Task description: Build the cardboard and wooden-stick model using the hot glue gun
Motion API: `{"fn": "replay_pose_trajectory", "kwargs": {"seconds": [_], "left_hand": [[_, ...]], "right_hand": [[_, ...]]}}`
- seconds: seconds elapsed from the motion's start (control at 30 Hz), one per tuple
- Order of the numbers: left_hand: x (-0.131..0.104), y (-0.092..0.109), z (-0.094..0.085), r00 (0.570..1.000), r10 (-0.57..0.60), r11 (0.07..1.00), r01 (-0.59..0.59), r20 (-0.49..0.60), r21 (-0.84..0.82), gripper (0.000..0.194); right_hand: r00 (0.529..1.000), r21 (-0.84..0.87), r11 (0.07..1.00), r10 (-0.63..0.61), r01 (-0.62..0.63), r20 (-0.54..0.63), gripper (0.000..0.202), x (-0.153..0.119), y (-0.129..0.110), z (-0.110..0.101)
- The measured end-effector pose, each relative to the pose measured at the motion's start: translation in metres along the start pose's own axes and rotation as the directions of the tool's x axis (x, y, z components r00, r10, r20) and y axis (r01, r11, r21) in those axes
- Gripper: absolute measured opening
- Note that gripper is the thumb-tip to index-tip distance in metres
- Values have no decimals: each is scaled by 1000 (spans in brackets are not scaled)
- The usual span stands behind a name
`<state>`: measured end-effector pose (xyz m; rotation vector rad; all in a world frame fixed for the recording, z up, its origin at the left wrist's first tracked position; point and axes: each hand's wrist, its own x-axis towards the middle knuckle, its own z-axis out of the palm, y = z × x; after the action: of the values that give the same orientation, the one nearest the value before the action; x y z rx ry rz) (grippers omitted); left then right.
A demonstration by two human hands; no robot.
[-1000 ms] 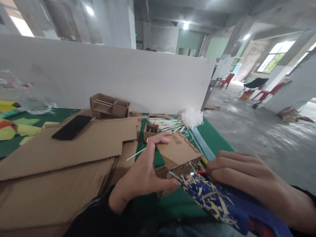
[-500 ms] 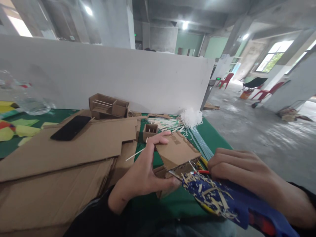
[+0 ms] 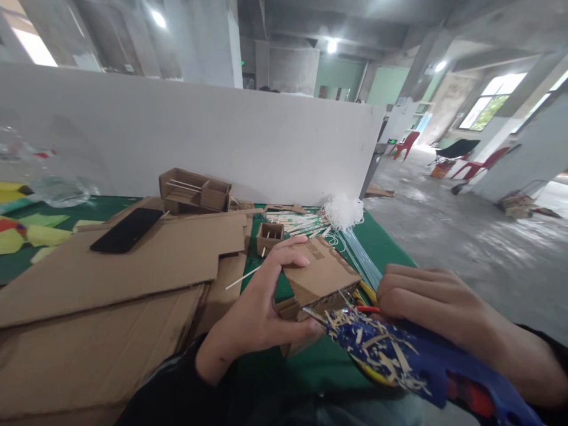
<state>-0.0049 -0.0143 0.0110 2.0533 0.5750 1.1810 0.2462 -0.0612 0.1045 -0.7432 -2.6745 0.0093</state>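
While the blue glue gun (image 3: 426,355) occupies the lower right of the frame, its metal nozzle (image 3: 313,313) points left, just in front of the open edge of the cardboard box (image 3: 322,275). Pale shavings coat the front of its body. A yellow curved part (image 3: 375,376), now showing under the gun, was not visible one second ago.

The right hand (image 3: 430,299) is placed above and behind the gun with its fingers curled together; what they close on is hidden, so the grip cannot be told. Compared with one second ago, this hand stands slightly farther right of the box, and more of the red strip (image 3: 367,309) between them is exposed.

The left hand (image 3: 252,302) is clamped on the box at the centre of the frame: fingers on the top face, thumb lower down near the nozzle. Box and nozzle have kept nearly the same alignment. This suggests that the work remains at the same edge, with the right hand making only a minor adjustment.

Beyond the hands, cardboard sheets (image 3: 146,272) cover the left of the green surface (image 3: 386,236) and carry a black phone (image 3: 127,231). A small divided box (image 3: 267,244), thin sticks (image 3: 295,225) and a white string bundle (image 3: 345,213) are located past the held box. A larger divided box (image 3: 217,196) stands before the white partition (image 3: 222,136).
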Motion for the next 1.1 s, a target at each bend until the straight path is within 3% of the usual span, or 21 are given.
{"fn": "replay_pose_trajectory", "kwargs": {"seconds": [0.27, 0.53, 0.7, 1.1], "left_hand": [[0, 0, 0, 1000, 16, 1000, -16, -5, 2, 67], [1, 0, 0, 1000, 0, 1000, -1, -9, -27, 63], [0, 0, 0, 1000, -3, 999, 3, -7, -32, 64], [0, 0, 2, 1000, -24, 999, 24, -5, -42, 63]], "right_hand": [[1000, 5, 1000, -3, 3, -8, 46, 4, -1, -3], [1000, 25, 999, 20, -20, 5, 46, 3, -2, -4], [1000, 21, 1000, 20, -20, 15, 35, -3, 2, -2], [999, 23, 999, 42, -43, 24, 43, -2, 2, -6]]}}
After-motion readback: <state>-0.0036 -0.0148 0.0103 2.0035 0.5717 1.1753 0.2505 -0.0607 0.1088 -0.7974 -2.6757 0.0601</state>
